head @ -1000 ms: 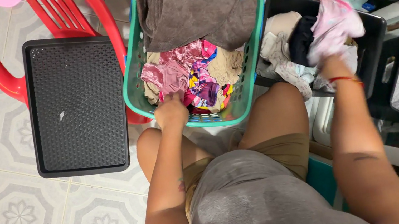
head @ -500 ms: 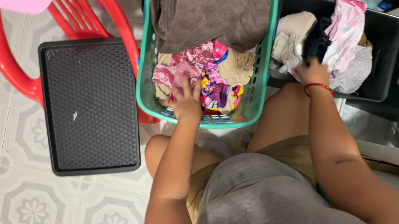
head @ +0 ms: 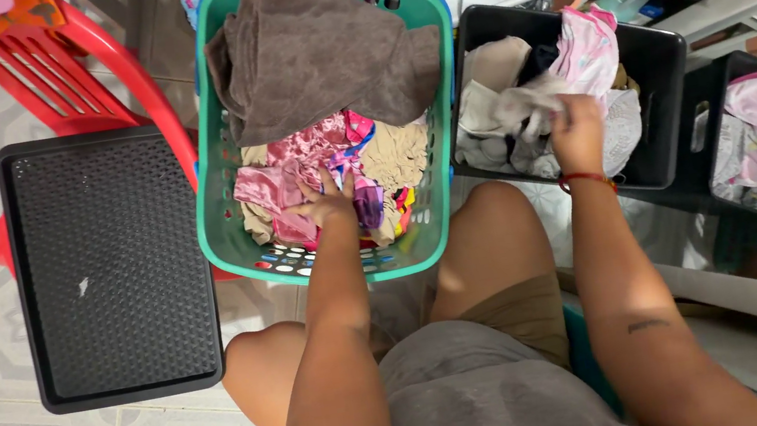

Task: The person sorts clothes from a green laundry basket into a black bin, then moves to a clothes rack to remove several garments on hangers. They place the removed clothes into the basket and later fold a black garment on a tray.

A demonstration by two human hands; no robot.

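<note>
Left hand (head: 328, 203) grasps the pink garment (head: 278, 186) in the green basket (head: 221, 230) directly under it, right hand (head: 576, 129) seemingly pinches grey cloth (head: 509, 111) in the black bin (head: 658, 93) beneath, and tangled neighbouring clothes could drag out and spill.

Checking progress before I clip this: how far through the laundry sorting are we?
Done: several garments already lie in the black plastic bin, a pink one among them. In hand: the left hand digs into the pink clothes in the green plastic laundry basket; the right hand rests on pale cloth in the black bin. Left: the green basket is still heaped, brown towel on top; the black flat tray holds nothing.
</note>
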